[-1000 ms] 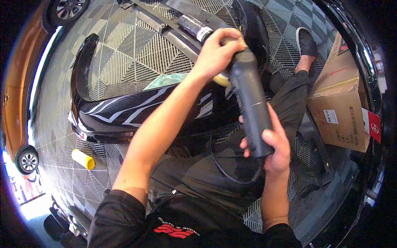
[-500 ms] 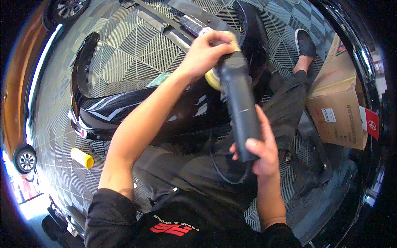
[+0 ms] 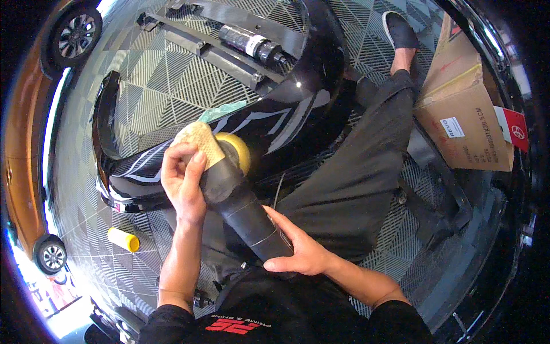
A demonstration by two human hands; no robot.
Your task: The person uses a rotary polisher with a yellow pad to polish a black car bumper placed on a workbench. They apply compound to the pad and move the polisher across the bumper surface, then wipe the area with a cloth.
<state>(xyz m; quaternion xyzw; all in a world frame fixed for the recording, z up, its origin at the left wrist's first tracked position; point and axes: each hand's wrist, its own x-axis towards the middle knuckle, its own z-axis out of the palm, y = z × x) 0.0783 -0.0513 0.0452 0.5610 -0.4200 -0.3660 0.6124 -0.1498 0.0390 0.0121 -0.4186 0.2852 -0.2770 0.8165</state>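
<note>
A black polisher (image 3: 249,221) with a yellow round pad (image 3: 236,150) lies slanted across my lap, its head up and to the left. Wrapped around the rear handle end, my right hand (image 3: 306,255) is closed on it. My left hand (image 3: 184,175) pinches a pale yellow, dimpled cloth or pad (image 3: 203,139) that lies over the polisher's head. Beyond them is a glossy black car bumper (image 3: 281,129) with light reflections on its surface. A thin cord (image 3: 279,189) shows beside the tool. How the yellow piece meets the head underneath is hidden.
A green cloth (image 3: 224,110) lies by the bumper's upper edge. Past it are dark trim strips (image 3: 200,49) and a black bottle-shaped item (image 3: 243,41). A yellow cylinder (image 3: 124,239) sits at left on the tiled floor. Right: a cardboard box (image 3: 458,129); far left: an orange car (image 3: 26,137).
Both hands have brought the polisher down and left, closer to me. Its head now tilts leftward, exposing more of the bumper and the yellow piece under my left fingers. The view has shifted too.
</note>
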